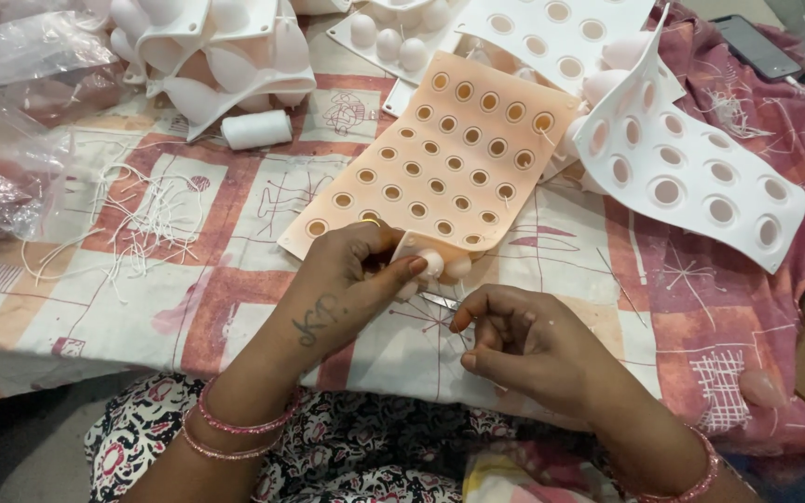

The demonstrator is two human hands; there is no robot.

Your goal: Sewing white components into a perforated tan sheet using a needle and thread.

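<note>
My left hand (351, 279) is curled around the near edge of a peach rubbery mould sheet (440, 158), thumb pressed down on top and fingers tucked under, so the soft edge bends up and shows a few pale rounded bumps on its underside. My right hand (514, 340) sits just beside it, fingers bunched loosely inward, thumb and forefinger pinched on a small pair of metal tweezers (440, 300) whose thin shiny tip pokes out toward the left hand; how tightly I grip them I cannot tell. Pink beaded bangles (235, 433) circle my left wrist.

The peach sheet is matte and flexible, lying flat on the table beyond my grip, and it is punched with neat rows of small round holes, each ringed in a darker tan. To its right a white mould sheet (691, 168) of the same floppy stuff arches up in a wave, its round holes larger and shaded pinkish. Another white sheet (561, 37) with holes lies behind the peach one, partly under it.

Everything rests on a cotton tablecloth (235, 279) printed in red, cream and pink squares with thin line drawings. On the left part of the cloth lies a loose tangle of short white thread pieces (146, 219), and beyond it a smooth white spool (256, 129) lies on its side. At the far left a stack of white moulds (207, 56) with egg-shaped domes is piled up, beside crinkled clear plastic bags (11, 112). A dark phone (755, 47) lies at the far right corner.
</note>
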